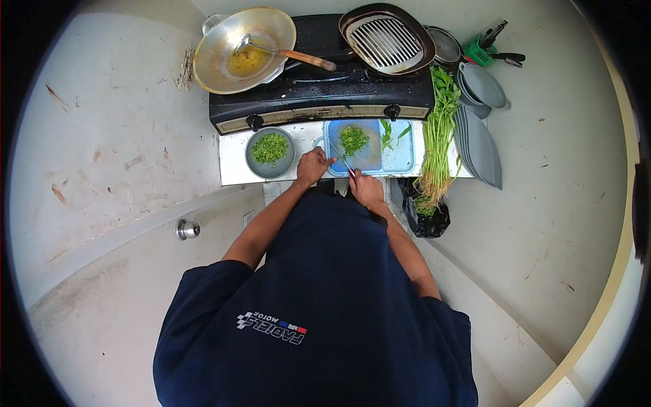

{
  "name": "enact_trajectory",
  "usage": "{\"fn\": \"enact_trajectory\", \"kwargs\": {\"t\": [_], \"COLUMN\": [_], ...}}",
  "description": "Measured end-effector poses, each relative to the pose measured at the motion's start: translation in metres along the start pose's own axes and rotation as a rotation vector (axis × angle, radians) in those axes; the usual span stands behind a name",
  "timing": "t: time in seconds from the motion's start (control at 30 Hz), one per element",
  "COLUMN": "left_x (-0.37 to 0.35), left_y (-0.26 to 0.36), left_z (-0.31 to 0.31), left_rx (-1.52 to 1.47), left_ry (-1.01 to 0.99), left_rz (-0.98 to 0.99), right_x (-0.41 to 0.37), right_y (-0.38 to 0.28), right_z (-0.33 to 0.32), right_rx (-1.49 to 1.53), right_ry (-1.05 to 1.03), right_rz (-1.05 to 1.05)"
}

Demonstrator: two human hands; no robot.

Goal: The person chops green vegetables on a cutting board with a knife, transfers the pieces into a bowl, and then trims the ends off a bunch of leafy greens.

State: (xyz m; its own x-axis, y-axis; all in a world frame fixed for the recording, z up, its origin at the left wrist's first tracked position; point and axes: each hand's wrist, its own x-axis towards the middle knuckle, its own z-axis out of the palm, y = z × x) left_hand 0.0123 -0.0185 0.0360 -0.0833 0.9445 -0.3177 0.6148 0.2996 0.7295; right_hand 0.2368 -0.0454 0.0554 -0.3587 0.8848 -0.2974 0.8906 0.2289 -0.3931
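My right hand [367, 190] is closed around the handle of a knife [344, 161], whose blade points up and left across the lower left part of a blue cutting board [405, 157]. My left hand [313, 167] rests at the board's lower left corner, thumb apart from the other fingers and close to the blade. Whether the thumb touches the blade is too small to tell. Just beyond the blade lies a pile of chopped greens [353, 140]. A few uncut leaves [386, 134] are on the board's right side. Left of my left hand, a grey bowl [250, 163] holds more chopped greens [270, 148].
Behind the counter edge stands a black gas stove [319, 95] with a wok [209, 62], a ladle [308, 59] and a grill pan [386, 45]. To the right are long green stalks [441, 136], grey plates [478, 146] and a black plastic bag [437, 226].
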Motion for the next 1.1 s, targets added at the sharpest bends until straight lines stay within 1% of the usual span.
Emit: {"fn": "enact_trajectory", "kwargs": {"t": [0.1, 0.2, 0.4, 0.6, 0.8, 1.1], "left_x": [-0.001, -0.001, 0.0, -0.001, -0.001, -0.004], "left_y": [0.001, -0.002, -0.005, -0.005, -0.006, -0.004], "left_z": [0.0, 0.001, 0.002, 0.002, 0.002, 0.002], "left_rx": [0.009, 0.008, -0.007, 0.013, 0.003, -0.004], "left_ry": [0.002, 0.005, -0.005, -0.012, -0.002, 0.01], "left_rz": [-0.005, 0.015, -0.003, -0.009, 0.003, 0.013], "right_x": [-0.001, -0.003, -0.002, 0.01, 0.001, -0.003], "right_y": [0.001, 0.001, 0.0, -0.007, 0.002, 0.002], "right_z": [0.002, 0.002, 0.004, 0.006, 0.006, 0.006], "right_rx": [-0.009, 0.012, -0.028, -0.018, 0.023, 0.013], "right_ry": [0.009, 0.035, 0.013, -0.015, 0.008, 0.004], "right_rz": [0.01, -0.027, -0.055, -0.023, 0.011, -0.031]}}
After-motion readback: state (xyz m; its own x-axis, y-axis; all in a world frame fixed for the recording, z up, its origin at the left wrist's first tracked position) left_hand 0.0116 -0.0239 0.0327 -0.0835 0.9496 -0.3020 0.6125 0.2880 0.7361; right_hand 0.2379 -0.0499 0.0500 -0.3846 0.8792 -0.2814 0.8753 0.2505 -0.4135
